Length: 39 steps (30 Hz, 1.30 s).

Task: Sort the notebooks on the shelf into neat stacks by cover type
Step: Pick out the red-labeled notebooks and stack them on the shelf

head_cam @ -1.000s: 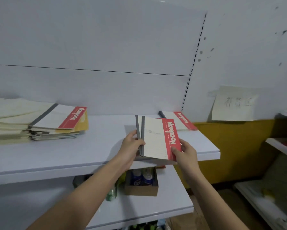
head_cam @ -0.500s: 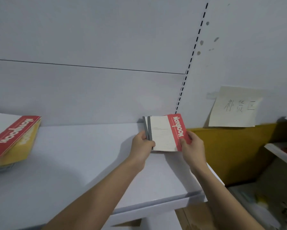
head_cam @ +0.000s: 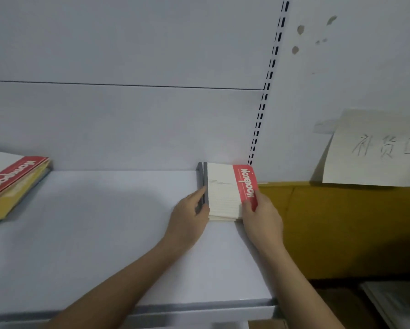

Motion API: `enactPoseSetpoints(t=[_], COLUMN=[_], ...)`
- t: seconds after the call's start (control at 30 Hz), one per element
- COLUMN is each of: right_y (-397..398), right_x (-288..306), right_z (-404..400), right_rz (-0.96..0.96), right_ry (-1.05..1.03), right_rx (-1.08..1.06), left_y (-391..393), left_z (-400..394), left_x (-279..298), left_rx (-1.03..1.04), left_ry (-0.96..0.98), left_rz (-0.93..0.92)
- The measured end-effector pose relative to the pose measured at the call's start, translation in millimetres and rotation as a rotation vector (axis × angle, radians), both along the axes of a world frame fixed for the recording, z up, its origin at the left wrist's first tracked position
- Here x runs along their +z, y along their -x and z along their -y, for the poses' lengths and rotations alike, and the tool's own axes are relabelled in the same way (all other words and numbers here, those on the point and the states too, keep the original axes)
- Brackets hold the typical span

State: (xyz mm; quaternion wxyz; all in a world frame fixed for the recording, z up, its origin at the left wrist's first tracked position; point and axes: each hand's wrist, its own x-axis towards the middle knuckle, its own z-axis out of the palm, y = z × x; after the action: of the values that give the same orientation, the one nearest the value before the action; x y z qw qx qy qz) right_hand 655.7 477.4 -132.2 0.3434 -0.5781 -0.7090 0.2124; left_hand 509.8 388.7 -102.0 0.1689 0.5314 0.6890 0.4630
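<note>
Head view: A white shelf [head_cam: 104,233] is seen from above, with its front lip along the lower edge of the frame. A small stack of notebooks [head_cam: 225,193] with white covers, grey spines and a red title band is located at 1 o'clock from frame centre, lying flat on the shelf against the back panel [head_cam: 128,127] at the shelf's right end. The top notebook is offset slightly to the right of the one beneath, so two grey spines are exposed.

The left hand [head_cam: 187,219] is placed at the stack's left edge; its fingers are extended and close together, pressed against the grey spines. The right hand [head_cam: 262,217] is placed at the stack's right near corner, at 5 o'clock from the stack centre; the thumb is laid on the red band, and the remaining fingers appear to be curled under the edge, though this is partly hidden.

A second pile of notebooks [head_cam: 11,186], topped by a red-banded cover over yellow covers, is located at 9 o'clock, well apart from the hands. A paper sign [head_cam: 374,150] with handwritten characters is taped to the wall at 3 o'clock, above a yellow panel [head_cam: 341,229]
</note>
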Motion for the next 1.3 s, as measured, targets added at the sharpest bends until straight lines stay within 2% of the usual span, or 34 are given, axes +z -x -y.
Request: enactPoseSetpoints(t=[0.17,0.5,0.6,0.67,0.73,0.8,0.9,1.0,1.1,1.3], right_y=[-3.4,-6.5,-6.3,-4.4,2.9,18.2,54.7,101.9,152.1,248.9], right_x=[4.6,13.6,18.1,24.2,32.8,43.6,60.6,82.6,100.7,120.6], right_z=[-3.1,-0.8,4.7,11.7,25.6,49.3,94.0,139.5,187.0,263.5], right_rz=[-0.05,-0.154,-0.145,-0.132,-0.113,-0.121,-0.074,0.086,0.196,0.334], right_ry=[0.029,0.099,0.031,-0.093,-0.281,-0.382,-0.269,-0.087,-0.037,-0.074], right_rx=[0.015,-0.011,-0.055,-0.067,0.031,0.233,0.556,0.753,0.827,0.847], left_y=[-1.5,-14.1,-12.1,-7.4,4.7,21.7,55.9,101.1,150.3,240.5], left_z=[-3.9,4.6,14.3,27.5,44.3,65.9,106.3,156.8,216.5,327.9], left_x=[-2.9,5.8,13.7,20.2,24.3,28.4,39.5,52.5,66.8,86.6], left_rx=[0.069,0.238,0.202,0.167,0.152,0.166,0.239,0.294,0.343,0.426], left_ry=[0.118,0.063,0.105,0.156,0.193,0.211,0.282,0.361,0.388,0.37], left_rz=[-0.044,0.102,0.184,0.164,0.089,-0.037,-0.194,-0.343,-0.406,-0.462])
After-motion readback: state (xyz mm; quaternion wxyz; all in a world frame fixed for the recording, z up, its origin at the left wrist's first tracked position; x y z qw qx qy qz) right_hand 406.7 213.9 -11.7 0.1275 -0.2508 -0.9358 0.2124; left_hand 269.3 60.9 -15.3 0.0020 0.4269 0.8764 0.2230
